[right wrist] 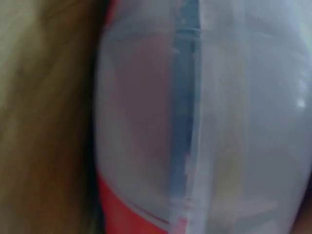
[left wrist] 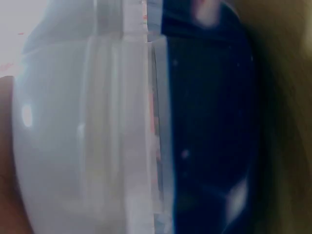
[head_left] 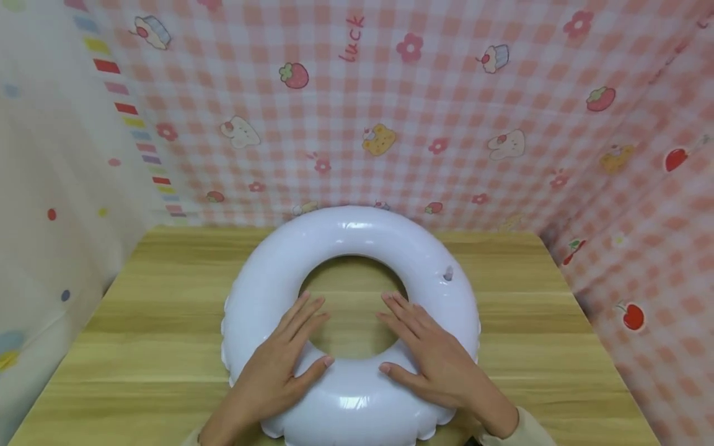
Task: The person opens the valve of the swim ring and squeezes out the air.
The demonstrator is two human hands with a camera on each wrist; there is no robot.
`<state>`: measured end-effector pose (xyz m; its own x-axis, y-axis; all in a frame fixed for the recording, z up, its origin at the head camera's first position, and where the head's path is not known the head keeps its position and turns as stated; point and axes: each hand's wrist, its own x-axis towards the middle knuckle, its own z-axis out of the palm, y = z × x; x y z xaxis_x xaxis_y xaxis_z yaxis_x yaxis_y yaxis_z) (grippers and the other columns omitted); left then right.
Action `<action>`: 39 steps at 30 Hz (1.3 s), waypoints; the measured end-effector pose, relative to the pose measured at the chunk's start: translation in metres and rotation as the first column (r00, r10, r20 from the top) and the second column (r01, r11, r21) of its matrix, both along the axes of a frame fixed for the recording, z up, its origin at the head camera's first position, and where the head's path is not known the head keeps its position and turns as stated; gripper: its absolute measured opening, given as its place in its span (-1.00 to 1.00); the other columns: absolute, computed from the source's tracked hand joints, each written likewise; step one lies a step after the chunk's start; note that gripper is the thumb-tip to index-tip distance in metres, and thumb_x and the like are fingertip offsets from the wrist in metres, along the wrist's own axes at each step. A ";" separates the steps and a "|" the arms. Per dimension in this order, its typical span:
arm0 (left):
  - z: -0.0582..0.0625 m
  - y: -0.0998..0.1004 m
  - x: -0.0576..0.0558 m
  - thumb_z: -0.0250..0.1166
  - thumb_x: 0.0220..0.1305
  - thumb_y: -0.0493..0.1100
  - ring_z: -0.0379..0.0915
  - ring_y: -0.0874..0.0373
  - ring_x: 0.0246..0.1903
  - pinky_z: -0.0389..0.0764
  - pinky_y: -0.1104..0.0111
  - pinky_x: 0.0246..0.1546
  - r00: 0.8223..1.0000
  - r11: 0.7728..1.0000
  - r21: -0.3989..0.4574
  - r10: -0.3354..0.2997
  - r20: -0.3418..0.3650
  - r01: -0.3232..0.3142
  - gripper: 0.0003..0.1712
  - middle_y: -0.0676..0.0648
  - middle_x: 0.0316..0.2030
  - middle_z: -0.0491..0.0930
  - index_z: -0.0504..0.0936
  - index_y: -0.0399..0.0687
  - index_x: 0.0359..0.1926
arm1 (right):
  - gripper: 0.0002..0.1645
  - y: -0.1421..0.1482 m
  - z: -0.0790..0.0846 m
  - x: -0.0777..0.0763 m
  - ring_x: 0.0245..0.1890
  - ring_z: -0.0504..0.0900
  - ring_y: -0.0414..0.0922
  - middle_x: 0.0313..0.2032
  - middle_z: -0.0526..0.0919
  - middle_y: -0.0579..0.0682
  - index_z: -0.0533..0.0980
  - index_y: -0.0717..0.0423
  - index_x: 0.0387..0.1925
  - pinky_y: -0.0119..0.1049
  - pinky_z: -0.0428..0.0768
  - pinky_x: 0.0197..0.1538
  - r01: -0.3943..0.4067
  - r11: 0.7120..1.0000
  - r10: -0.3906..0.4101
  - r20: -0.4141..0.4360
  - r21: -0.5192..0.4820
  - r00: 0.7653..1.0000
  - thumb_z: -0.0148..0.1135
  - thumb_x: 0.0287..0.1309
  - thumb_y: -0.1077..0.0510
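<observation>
1. I see the white inflatable ring [head_left: 352, 235] lower-centre, on the counter [head_left: 530, 310].
2. Left hand [head_left: 281, 364] and right hand [head_left: 437, 360] — fingers straight, laid on it, gripping nothing.
3. Uneven pressing could skid it, I'd judge.

The table [head_left: 162, 328] has yellowish wood grain | behind it hangs a pink checked cloth [head_left: 340, 142], printed with strawberries [head_left: 297, 77] and flowers [head_left: 409, 48] | at left, whitish cloth [head_left: 44, 136] with coloured spots | at right, cherry-printed cloth [head_left: 658, 272]
</observation>
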<state>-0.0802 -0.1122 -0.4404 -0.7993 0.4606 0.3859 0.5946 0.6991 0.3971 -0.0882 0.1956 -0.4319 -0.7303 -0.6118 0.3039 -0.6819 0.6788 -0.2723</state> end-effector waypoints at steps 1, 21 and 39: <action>-0.003 0.001 0.000 0.26 0.40 0.22 -0.04 0.01 0.62 0.43 -0.01 0.40 1.000 1.000 -0.026 0.011 -0.003 -0.011 -0.28 0.10 0.59 0.16 0.36 0.18 0.48 | -0.13 -0.001 -0.003 0.001 0.65 0.01 -0.05 0.64 0.05 -0.03 0.25 -0.03 0.54 -0.19 0.01 0.65 0.005 1.000 -0.005 -0.012 0.010 1.000 0.13 0.39 -0.35; -0.017 0.010 0.004 0.06 0.46 0.34 0.23 -0.01 0.52 0.15 0.08 0.54 0.999 0.968 -0.250 0.004 -0.034 -0.013 -0.39 0.04 0.45 0.43 0.58 0.18 0.33 | -0.09 -0.004 -0.026 0.004 0.61 0.15 -0.07 0.62 0.07 -0.12 0.27 -0.02 0.54 -0.13 -0.05 0.65 0.061 0.991 -0.055 -0.056 0.118 0.997 -0.09 0.42 -0.47; -0.022 0.010 0.003 0.02 0.48 0.34 0.27 -0.03 0.50 0.09 0.07 0.55 0.999 0.966 -0.259 -0.007 -0.039 -0.004 -0.39 0.02 0.43 0.46 0.59 0.18 0.32 | -0.11 -0.004 -0.033 0.005 0.59 0.19 -0.03 0.60 0.18 -0.06 0.27 -0.03 0.54 -0.14 -0.08 0.64 0.056 0.994 -0.050 -0.058 0.095 0.997 -0.11 0.43 -0.46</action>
